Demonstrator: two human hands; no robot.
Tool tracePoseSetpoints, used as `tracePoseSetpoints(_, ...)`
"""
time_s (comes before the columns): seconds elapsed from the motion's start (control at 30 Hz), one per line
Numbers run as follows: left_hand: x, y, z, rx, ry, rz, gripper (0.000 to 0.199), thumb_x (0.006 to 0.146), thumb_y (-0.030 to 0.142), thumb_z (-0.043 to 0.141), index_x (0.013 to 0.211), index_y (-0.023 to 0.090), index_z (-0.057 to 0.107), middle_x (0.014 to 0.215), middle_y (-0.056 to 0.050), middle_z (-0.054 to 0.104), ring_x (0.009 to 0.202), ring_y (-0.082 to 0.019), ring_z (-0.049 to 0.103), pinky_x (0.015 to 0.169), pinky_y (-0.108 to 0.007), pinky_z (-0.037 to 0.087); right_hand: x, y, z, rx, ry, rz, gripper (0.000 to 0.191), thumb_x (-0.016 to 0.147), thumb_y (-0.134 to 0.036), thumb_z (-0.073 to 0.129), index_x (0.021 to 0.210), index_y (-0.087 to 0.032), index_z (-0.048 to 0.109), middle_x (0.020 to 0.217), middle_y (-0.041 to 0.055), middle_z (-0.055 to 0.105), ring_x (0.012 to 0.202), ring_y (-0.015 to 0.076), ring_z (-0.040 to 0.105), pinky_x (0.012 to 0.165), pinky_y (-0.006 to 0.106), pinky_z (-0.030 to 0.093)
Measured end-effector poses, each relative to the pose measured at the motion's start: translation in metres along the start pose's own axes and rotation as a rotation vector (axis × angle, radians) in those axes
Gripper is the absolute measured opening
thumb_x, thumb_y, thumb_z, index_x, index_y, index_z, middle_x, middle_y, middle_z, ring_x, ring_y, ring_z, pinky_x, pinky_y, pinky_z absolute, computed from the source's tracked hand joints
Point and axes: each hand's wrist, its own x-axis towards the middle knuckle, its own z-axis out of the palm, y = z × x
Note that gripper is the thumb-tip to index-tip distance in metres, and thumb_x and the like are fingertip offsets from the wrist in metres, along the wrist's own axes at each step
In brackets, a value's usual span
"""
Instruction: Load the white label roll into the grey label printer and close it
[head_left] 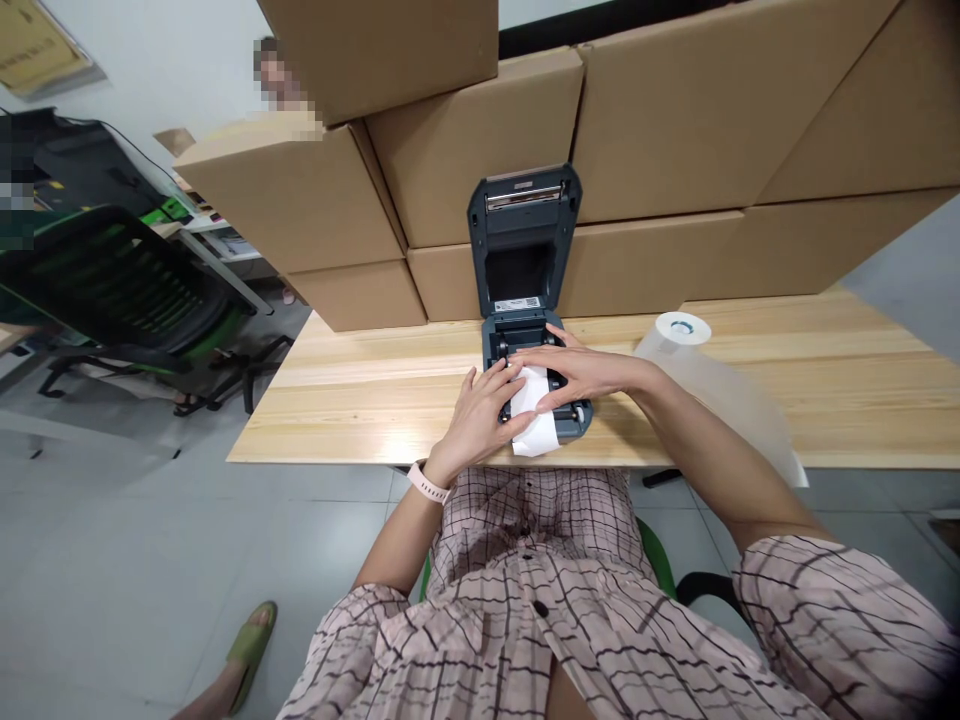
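A dark grey label printer point(574, 425) stands at the table's front edge with its lid point(519, 260) raised. White label paper point(535, 442) lies in its body, and its loose end hangs over the front. On the paper's left side rests my left hand point(478, 412), fingers stretched out and thumb apart, touching the paper. My right hand point(583, 372) reaches over from the right, with its fingers extended across the printer's inside and its thumb near the paper's edge. Both hands partly cover the paper and the printer's inner parts.
To the right, a white roll of film or paper point(681, 328) stands on the wooden table point(360, 390), its translucent sheet point(739, 400) trailing over the front edge. Cardboard boxes point(480, 140) are stacked behind the printer. An office chair point(127, 290) stands at left; another person is partly visible beyond the boxes.
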Motion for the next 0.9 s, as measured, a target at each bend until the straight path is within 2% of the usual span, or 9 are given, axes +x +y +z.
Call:
tracePoseSetpoints(0.13, -0.001, 0.003, 0.000, 0.046, 0.011, 0.016, 0.049, 0.100, 0.045, 0.065, 0.144, 0.024, 0.063, 0.169, -0.011, 0.048, 0.161, -0.032, 0.038, 0.133, -0.064, 0.024, -0.001, 0.000, 0.001, -0.009, -0.010, 0.016, 0.088, 0.091, -0.069, 0.070, 0.164, -0.029, 0.044, 0.170, 0.0122, 0.044, 0.162, 0.0358, 0.034, 0.132, 0.064, -0.015)
tracePoseSetpoints(0.3, 0.000, 0.003, 0.000, 0.075, 0.047, 0.049, 0.044, 0.099, 0.046, 0.066, 0.137, 0.023, 0.065, 0.171, -0.013, 0.043, 0.160, -0.031, 0.041, 0.133, -0.063, 0.024, -0.003, 0.004, 0.004, -0.006, 0.016, 0.025, 0.101, 0.089, -0.072, 0.071, 0.171, -0.029, 0.029, 0.174, 0.0133, 0.036, 0.163, 0.0345, 0.031, 0.133, 0.065, -0.010)
tracePoseSetpoints(0.4, 0.001, 0.003, 0.000, 0.075, 0.040, 0.069, 0.044, 0.099, 0.045, 0.066, 0.136, 0.021, 0.064, 0.172, -0.016, 0.041, 0.160, -0.030, 0.041, 0.133, -0.063, 0.022, -0.005, 0.009, 0.007, -0.029, 0.060, 0.024, 0.106, 0.087, -0.073, 0.072, 0.172, -0.029, 0.026, 0.176, 0.0123, 0.032, 0.166, 0.0342, 0.025, 0.134, 0.064, -0.005)
tracePoseSetpoints(0.53, 0.002, 0.002, -0.001, 0.058, 0.013, 0.082, 0.042, 0.101, 0.043, 0.064, 0.137, 0.023, 0.064, 0.166, -0.014, 0.051, 0.158, -0.029, 0.044, 0.134, -0.062, 0.019, -0.007, 0.014, 0.010, -0.059, 0.126, 0.050, 0.110, 0.083, -0.077, 0.074, 0.171, -0.030, 0.029, 0.179, 0.0108, 0.024, 0.168, 0.0364, 0.014, 0.135, 0.062, 0.009)
tracePoseSetpoints(0.63, 0.003, 0.001, -0.002, 0.091, -0.004, 0.107, 0.041, 0.102, 0.043, 0.063, 0.139, 0.027, 0.065, 0.164, -0.011, 0.054, 0.157, -0.030, 0.044, 0.134, -0.062, 0.015, -0.009, 0.014, 0.010, -0.057, 0.136, 0.071, 0.113, 0.080, -0.080, 0.074, 0.171, -0.029, 0.029, 0.179, 0.0115, 0.024, 0.167, 0.0379, 0.018, 0.134, 0.061, 0.017)
tracePoseSetpoints(0.77, 0.002, 0.001, 0.000, 0.143, -0.017, 0.125, 0.046, 0.102, 0.046, 0.062, 0.146, 0.033, 0.063, 0.165, -0.011, 0.052, 0.157, -0.032, 0.044, 0.133, -0.066, 0.016, -0.010, 0.010, 0.007, -0.072, 0.125, 0.099, 0.113, 0.080, -0.081, 0.074, 0.170, -0.028, 0.033, 0.177, 0.0124, 0.031, 0.164, 0.0401, 0.024, 0.133, 0.063, 0.017)
tracePoseSetpoints(0.9, 0.001, 0.000, 0.001, 0.148, -0.003, 0.124, 0.046, 0.101, 0.048, 0.062, 0.145, 0.035, 0.065, 0.164, -0.010, 0.053, 0.156, -0.032, 0.044, 0.133, -0.065, 0.015, -0.013, 0.011, 0.002, -0.076, 0.116, 0.082, 0.110, 0.079, -0.082, 0.073, 0.169, -0.032, 0.035, 0.175, 0.0101, 0.036, 0.161, 0.0408, 0.029, 0.132, 0.065, 0.016)
